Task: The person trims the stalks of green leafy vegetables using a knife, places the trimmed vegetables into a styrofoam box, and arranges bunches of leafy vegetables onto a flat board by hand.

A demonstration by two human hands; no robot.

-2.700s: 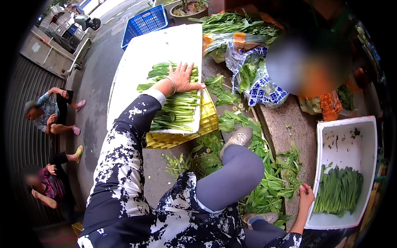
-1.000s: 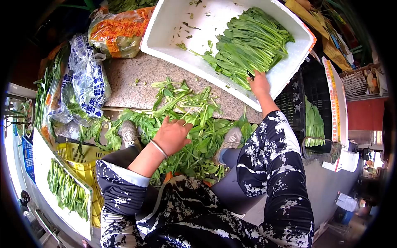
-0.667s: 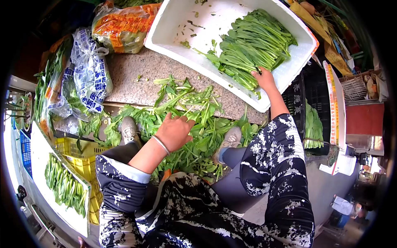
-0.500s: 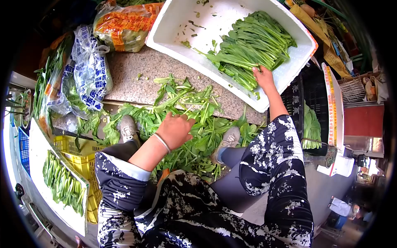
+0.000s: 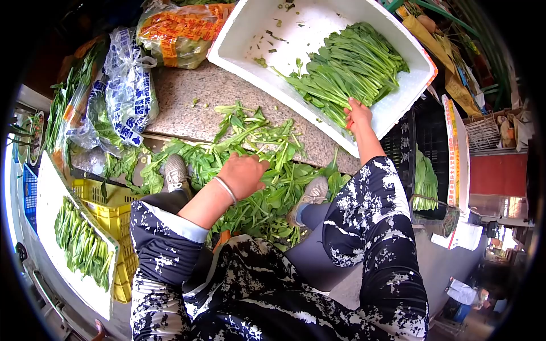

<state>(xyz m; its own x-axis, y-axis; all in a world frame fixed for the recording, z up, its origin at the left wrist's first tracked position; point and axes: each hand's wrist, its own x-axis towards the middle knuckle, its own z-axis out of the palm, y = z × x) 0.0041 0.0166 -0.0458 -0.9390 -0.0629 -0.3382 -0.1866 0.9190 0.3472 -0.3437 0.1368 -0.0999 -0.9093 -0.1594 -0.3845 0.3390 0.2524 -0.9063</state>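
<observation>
My right grip [image 5: 359,116] pinches greens [image 5: 361,68], upper right; my left grip [image 5: 243,175], centre, I can't tell. Upper-left bag [image 5: 131,85] bears blue Chinese lettering.

I saw deep green leaves [image 5: 358,68], a white box [image 5: 244,40], black sleeves [image 5: 392,250] splashed with white, a yellow crate [image 5: 116,219], grey leggings [image 5: 315,264] and a bag [image 5: 128,85] printed blue.

We see long, dark-green leafy greens [image 5: 352,65] lying side by side in one overlapping pile in the white foam box [image 5: 307,25], slanted, paler stems partly beside our right hand [image 5: 359,118].
</observation>
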